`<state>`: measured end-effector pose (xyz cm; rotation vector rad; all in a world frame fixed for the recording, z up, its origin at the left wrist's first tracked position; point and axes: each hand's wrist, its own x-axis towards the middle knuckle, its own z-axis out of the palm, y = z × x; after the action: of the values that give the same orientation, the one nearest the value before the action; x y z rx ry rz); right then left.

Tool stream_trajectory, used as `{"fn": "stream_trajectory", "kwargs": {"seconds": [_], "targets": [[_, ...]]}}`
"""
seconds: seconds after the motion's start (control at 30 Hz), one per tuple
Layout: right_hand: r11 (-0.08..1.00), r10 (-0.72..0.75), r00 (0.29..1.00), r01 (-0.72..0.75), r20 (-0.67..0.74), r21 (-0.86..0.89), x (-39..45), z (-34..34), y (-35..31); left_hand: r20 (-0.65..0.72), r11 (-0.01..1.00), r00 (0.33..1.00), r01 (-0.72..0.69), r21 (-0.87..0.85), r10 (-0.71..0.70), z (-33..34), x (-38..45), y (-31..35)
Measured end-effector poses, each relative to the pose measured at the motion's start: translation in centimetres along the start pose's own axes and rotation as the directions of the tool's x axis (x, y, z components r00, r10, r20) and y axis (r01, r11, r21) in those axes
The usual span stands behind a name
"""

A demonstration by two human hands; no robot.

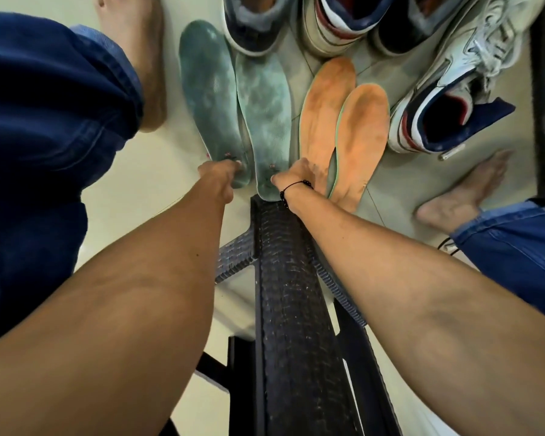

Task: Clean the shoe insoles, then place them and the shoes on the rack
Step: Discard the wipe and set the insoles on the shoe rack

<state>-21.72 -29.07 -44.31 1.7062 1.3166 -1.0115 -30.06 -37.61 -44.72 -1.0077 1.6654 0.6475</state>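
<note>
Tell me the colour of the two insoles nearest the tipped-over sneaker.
Orange insoles, smudged darker in places, with a thin green edge; head view.

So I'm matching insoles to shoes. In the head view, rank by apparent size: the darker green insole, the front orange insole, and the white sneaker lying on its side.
1. white sneaker, largest, though cropped at the top.
2. darker green insole.
3. front orange insole.
The two insoles look close; wide-angle distortion makes their order unsure.

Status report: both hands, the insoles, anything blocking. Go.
Left hand touching the darker green insole at its near end; grip unclear. Right hand on the lighter green insole and one orange insole. Four insoles on floor, beside shoes. Nothing blocking.
</note>
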Motion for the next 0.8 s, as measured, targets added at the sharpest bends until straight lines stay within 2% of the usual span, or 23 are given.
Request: {"fn": "stream_trajectory", "kwargs": {"seconds": [0.1,0.2,0.37,0.47,0.6,0.8], "targets": [[0.996,0.017,0.999,-0.019,0.027,0.085,0.0,-0.1,-0.2,-0.001,0.999,1.0,0.017,-0.034,-0.017,0.5,0.4,0.1],[0.991,-0.036,0.999,0.03,0.039,0.128,-0.2,-0.2,0.1,0.025,0.999,1.0,-0.003,-0.048,0.004,0.7,-0.4,-0.3],[0.989,-0.098,0.995,0.098,-0.004,0.108,-1.4,-1.5,0.8,-0.01,0.995,0.999,-0.045,-0.084,0.044,0.3,-2.0,-1.2],[0.991,-0.125,0.992,0.126,-0.011,0.054,-2.8,-2.8,1.4,-0.025,0.997,0.997,-0.078,-0.018,0.078,0.2,-4.0,-2.3],[0.985,-0.16,0.987,0.161,-0.02,0.07,-5.6,-4.8,2.9,0.004,0.995,0.995,-0.101,-0.014,0.101,0.5,-7.9,-3.7],[0.956,-0.182,0.982,0.189,-0.054,0.223,-11.1,-8.7,5.7,0.075,0.977,0.975,-0.203,-0.058,0.207,0.5,-14.7,-4.8]]}}
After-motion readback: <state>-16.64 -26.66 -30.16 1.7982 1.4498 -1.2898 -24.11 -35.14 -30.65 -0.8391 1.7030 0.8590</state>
